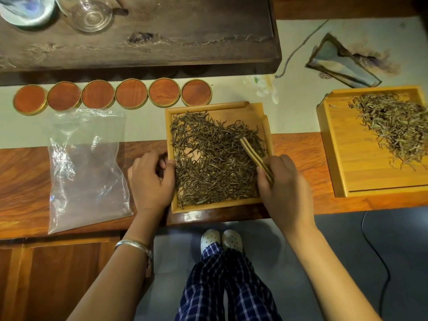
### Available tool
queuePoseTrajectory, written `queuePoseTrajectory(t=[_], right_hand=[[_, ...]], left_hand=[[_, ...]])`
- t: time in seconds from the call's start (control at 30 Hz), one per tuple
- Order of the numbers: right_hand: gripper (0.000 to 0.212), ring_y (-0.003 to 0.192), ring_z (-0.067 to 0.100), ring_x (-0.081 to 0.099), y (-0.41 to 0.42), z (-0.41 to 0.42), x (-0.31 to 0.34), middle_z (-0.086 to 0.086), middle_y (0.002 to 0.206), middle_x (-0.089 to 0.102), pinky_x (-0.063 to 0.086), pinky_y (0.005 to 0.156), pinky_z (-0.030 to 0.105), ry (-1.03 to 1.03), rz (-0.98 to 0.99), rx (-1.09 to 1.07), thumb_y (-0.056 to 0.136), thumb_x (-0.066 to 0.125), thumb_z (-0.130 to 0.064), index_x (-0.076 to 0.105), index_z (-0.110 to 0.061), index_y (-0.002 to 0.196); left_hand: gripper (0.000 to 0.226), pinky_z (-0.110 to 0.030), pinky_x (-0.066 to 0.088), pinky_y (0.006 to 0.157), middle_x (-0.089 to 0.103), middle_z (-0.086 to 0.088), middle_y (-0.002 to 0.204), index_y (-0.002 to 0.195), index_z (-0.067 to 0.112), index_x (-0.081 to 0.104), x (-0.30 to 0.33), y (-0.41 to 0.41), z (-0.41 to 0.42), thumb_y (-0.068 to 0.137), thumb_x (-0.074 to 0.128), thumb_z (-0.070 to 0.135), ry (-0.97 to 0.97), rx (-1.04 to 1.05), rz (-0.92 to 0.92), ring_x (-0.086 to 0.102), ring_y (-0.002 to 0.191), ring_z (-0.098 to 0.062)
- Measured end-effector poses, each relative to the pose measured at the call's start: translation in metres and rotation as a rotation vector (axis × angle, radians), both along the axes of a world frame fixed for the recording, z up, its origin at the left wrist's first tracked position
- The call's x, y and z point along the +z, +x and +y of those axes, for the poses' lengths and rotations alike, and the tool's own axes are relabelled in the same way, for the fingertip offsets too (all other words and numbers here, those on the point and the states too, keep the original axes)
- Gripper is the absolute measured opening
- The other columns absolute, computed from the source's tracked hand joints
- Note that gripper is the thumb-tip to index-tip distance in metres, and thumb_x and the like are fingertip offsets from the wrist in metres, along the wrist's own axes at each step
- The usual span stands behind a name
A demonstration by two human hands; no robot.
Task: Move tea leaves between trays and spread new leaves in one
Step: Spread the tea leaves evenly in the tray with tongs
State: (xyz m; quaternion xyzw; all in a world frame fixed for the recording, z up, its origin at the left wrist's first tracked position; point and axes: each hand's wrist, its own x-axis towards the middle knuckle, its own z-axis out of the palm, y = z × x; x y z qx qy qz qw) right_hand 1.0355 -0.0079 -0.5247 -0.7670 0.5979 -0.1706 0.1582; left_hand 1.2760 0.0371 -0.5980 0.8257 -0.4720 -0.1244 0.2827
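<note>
A square bamboo tray (216,107) sits at the table's front edge, filled with dark tea leaves (215,163) spread over most of its floor. My left hand (150,179) grips the tray's left rim. My right hand (283,184) holds bamboo tongs (253,154), whose tips rest among the leaves at the tray's right side. A second, larger bamboo tray (361,172) stands to the right, with a pile of paler tea leaves (398,128) in its far right part.
An empty clear plastic bag (88,167) lies left of the tray. Several round wooden coasters (113,95) line up behind it. A dark wooden tea board (162,38) with glassware (91,16) stands at the back. A folded cloth (342,63) lies at the far right.
</note>
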Motion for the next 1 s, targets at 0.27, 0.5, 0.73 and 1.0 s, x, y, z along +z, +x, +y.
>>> queuePoseTrajectory(t=[0.27,0.5,0.73,1.0], right_hand=[[0.010,0.057,0.017,0.054,0.009,-0.010,0.001,0.006,0.088,0.060,0.034,0.044,0.017,-0.041,-0.038,0.007,0.091,0.059,-0.016,0.062,-0.006,0.093],[0.006,0.055,0.012,0.046,0.020,-0.010,-0.006,0.004,0.084,0.058,0.024,0.045,0.009,-0.002,-0.047,-0.002,0.090,0.061,-0.013,0.059,-0.008,0.087],[0.008,0.058,0.018,0.052,0.038,-0.015,-0.003,0.004,0.084,0.056,0.038,0.042,0.025,-0.026,-0.009,0.087,0.092,0.058,-0.015,0.058,-0.008,0.087],[0.010,0.060,0.023,0.053,0.042,-0.022,-0.003,0.007,0.085,0.055,0.041,0.044,0.033,-0.021,-0.042,0.102,0.092,0.057,-0.015,0.058,-0.006,0.087]], left_hand=[[0.023,-0.033,0.029,0.072,0.056,-0.002,0.075,0.083,0.012,0.058,0.002,0.001,-0.001,0.087,0.050,0.033,0.026,-0.014,0.004,0.045,0.075,-0.021],[0.022,-0.034,0.027,0.068,0.046,0.003,0.067,0.070,0.018,0.044,-0.001,0.001,0.000,0.087,0.053,0.029,0.005,-0.013,-0.002,0.039,0.068,-0.018],[0.021,-0.033,0.027,0.067,0.048,0.003,0.068,0.072,0.017,0.047,-0.001,0.002,0.001,0.086,0.051,0.032,-0.003,-0.025,0.003,0.040,0.067,-0.018],[0.021,-0.034,0.028,0.066,0.049,0.000,0.068,0.071,0.016,0.046,0.001,0.002,0.001,0.085,0.053,0.030,-0.009,-0.033,0.003,0.041,0.067,-0.020]])
